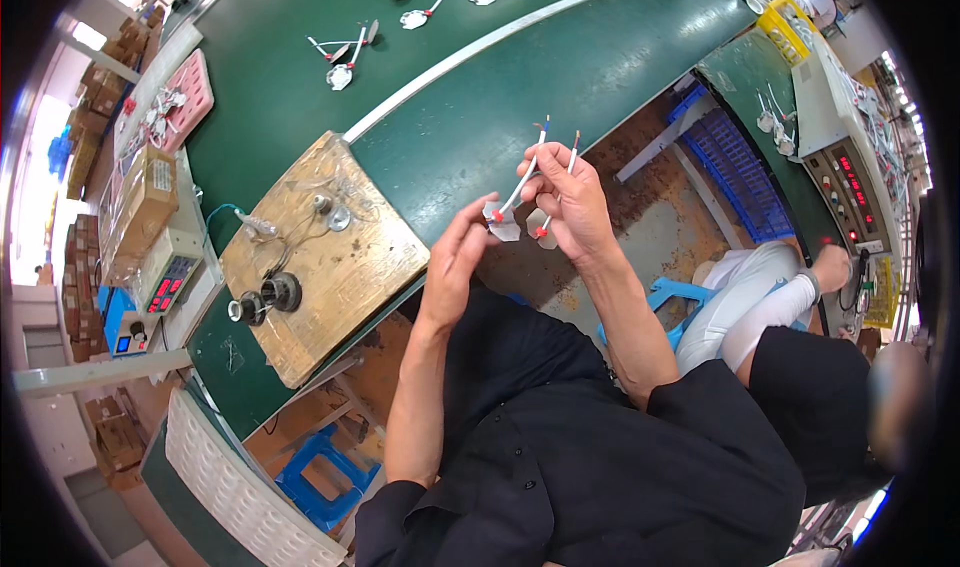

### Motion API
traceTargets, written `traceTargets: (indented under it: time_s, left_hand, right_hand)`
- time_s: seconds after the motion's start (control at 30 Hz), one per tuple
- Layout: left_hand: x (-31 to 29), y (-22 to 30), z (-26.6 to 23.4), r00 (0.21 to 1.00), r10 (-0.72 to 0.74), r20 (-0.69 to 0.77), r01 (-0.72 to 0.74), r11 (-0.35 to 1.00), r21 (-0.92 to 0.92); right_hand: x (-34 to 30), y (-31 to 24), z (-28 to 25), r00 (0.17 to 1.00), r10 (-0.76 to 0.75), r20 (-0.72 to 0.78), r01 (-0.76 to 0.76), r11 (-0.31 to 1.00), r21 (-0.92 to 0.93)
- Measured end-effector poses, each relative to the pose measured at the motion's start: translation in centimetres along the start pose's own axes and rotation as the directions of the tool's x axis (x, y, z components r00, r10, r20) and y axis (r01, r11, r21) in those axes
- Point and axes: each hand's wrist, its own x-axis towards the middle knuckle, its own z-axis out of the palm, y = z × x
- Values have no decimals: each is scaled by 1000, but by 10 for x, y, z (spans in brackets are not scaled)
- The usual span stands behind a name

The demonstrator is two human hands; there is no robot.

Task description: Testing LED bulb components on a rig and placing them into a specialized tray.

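My right hand (575,202) is closed around two short white cables in front of my body. Stripped wire ends stick up above its fingers, blue and brown on one cable. At the lower end of the first cable (522,185) is a red joint with a flat whitish piece (505,231). My left hand (460,259) has its thumb and fingertips at that whitish piece, seemingly pinching its edge. The second cable (572,159) hangs from my right hand, with another red joint (541,233) and a pale piece below it.
A wooden board (345,272) with black round fittings (282,292) lies at left on the green bench (460,147). Similar cable pieces (341,75) lie beyond the white strip. Left stands a meter box (170,272). A co-worker's hand (830,267) is near an instrument (850,192) at right.
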Motion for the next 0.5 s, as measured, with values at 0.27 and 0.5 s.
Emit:
traceTargets:
  time_s: [0.27,0.5]
  left_hand:
    - [-31,-12,3,968,90,-233,-154,949,-276]
    - [-50,-3,-25,758,283,-587,-320,946,42]
  right_hand:
    - [3,28,31,983,181,42,-186,963,197]
    - [7,42,53,965,-263,22,244,860,-448]
